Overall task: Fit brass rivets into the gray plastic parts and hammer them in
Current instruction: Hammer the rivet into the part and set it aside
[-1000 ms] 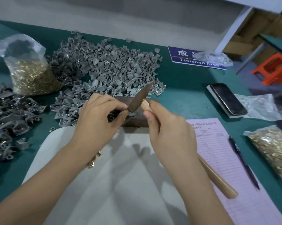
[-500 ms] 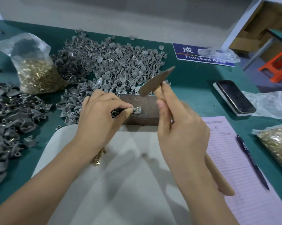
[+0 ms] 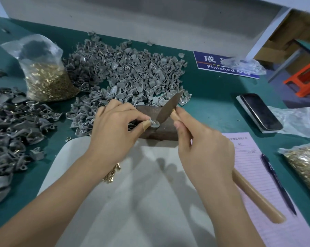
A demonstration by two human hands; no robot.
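Pinching small gray plastic part (image 3: 155, 124) with left hand (image 3: 115, 129) atop brown metal block (image 3: 164, 130); gripping wooden-handled hammer (image 3: 170, 106) with right hand (image 3: 204, 148), head touching part. Lying behind on green tabletop (image 3: 213, 97): heap of gray parts (image 3: 125, 72), bagged brass rivets (image 3: 47, 81).

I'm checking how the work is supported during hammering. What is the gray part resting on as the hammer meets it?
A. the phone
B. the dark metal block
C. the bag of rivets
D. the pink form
B: the left hand pinches the gray part on the dark metal block, with the hammer head down on it.
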